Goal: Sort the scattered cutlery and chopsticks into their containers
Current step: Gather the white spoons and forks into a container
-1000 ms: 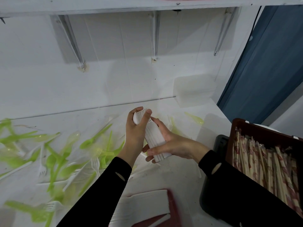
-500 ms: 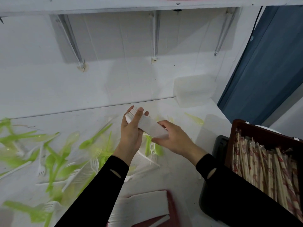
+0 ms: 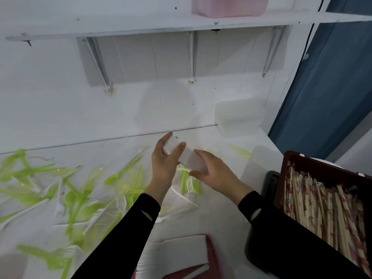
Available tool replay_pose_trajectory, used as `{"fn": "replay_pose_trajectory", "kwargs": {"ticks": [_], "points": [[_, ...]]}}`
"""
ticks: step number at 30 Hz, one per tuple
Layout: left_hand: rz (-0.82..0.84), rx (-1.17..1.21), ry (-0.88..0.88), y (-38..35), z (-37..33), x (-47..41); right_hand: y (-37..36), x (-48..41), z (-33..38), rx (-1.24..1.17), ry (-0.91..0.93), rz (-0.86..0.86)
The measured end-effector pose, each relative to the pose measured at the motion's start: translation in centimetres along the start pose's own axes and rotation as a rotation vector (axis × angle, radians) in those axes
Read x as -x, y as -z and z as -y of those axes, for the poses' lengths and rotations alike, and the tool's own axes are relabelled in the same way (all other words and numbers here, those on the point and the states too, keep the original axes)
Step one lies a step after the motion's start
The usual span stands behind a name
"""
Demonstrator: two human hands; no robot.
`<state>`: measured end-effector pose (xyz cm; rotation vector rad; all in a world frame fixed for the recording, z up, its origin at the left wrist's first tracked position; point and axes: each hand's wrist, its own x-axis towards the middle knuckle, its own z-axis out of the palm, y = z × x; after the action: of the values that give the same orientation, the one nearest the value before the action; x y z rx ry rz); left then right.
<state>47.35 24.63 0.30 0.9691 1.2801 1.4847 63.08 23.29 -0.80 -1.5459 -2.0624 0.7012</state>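
1. White plastic forks, packed into one tight stack of forks (image 3: pixel 182 156), are held above the table between both hands. The tines point up and away toward the wall, and the handles slant down to the right.
2. The left hand (image 3: pixel 164 164) grips the tine end, with the thumb across the near face and the fingers curled round the far side.
3. The right hand (image 3: pixel 218 175) holds the handle end, thumb on top and fingers curled beneath. Motion blur smears this part of the stack.
4. Both sleeves are black.
5. Loose green cutlery (image 3: pixel 80 190) lies scattered over the white table (image 3: pixel 221 214) to the left of the hands, spoons and forks crossing one another. Loose white forks (image 3: pixel 121 204) are mixed in, and a few pieces lie directly under the hands.
6. One green piece (image 3: pixel 240 151) lies apart from the rest, near the table's far right corner.
7. A red tray (image 3: pixel 211 248) at the near edge holds a pile of white cutlery (image 3: pixel 181 250) lying flat.
8. A brown crate (image 3: pixel 322 168) on the right is filled with paper-wrapped chopsticks (image 3: pixel 322 210). A black bin (image 3: pixel 269 184) sits just beside and below it.
9. A translucent tub (image 3: pixel 239 117) stands against the wall at the table's back right.
10. A pink container (image 3: pixel 229 6) sits on the shelf (image 3: pixel 120 27) above.
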Motion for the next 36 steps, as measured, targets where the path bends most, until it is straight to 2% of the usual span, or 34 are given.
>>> {"fn": "replay_pose_trajectory", "kwargs": {"ticks": [4,9,13,15,17,19,21,24,30,33,36], "points": [[0.022,-0.045,-0.013,1.2,-1.4,1.6,-0.4,0.2,1.2,0.000,0.078,-0.022],[0.293,-0.261,0.062,5.6,-3.6,4.9,0.8,0.4,1.0,-0.188,0.008,-0.038],[0.424,-0.442,0.002,9.2,-5.3,8.7,2.4,1.1,1.8,-0.458,-0.052,0.041],[0.556,-0.503,0.021,10.4,-5.3,10.7,3.1,2.2,3.4,-0.557,-0.042,0.139],[0.733,-0.680,0.010,11.1,-4.7,11.9,3.4,3.5,4.8,-0.620,-0.032,0.220],[0.957,-0.935,-0.097,11.7,-3.6,12.9,3.4,5.1,6.0,-0.659,-0.024,0.289],[1.107,-1.225,-0.238,12.2,-2.2,13.9,3.2,6.7,6.9,-0.676,-0.014,0.353],[1.165,-1.548,-0.363,12.3,-0.6,15.3,3.0,8.8,7.8,-0.652,0.004,0.451],[1.137,-1.876,-0.454,11.6,1.1,16.5,2.2,11.4,8.3,-0.399,0.007,0.558],[1.136,-1.906,-0.442,11.7,1.5,16.6,1.8,12.1,8.1,-0.378,0.035,0.595],[1.156,-1.835,-0.418,11.9,1.4,16.3,2.0,12.7,7.9,-0.396,0.015,0.623]]}}
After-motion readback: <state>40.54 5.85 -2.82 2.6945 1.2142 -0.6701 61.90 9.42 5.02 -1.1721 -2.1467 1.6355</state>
